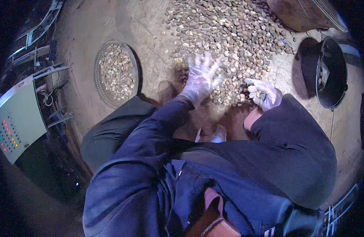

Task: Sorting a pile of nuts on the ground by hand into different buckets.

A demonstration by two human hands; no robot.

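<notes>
A wide heap of small rounded shells (226,35), apparently sea snails, is spread on the floor before me. Over its near left part is my left hand (201,78), palm down in a clear plastic glove. Its fingers are spread and blurred, with nothing seen in them. My right hand (265,93), gloved the same way, is beside my right knee at the heap's near right edge. Its fingers curl upward around what look like a few small shells, partly hidden by the fingers. Left of the heap, a round mesh basket (136,74) holds many similar pieces.
To the right stands a dark bucket (345,89) with something pale inside. A large brown container (300,14) is at the far right. On the left are a pale panel with small coloured lights (19,118) and a metal frame (53,69). My shoe (167,90) is near the basket.
</notes>
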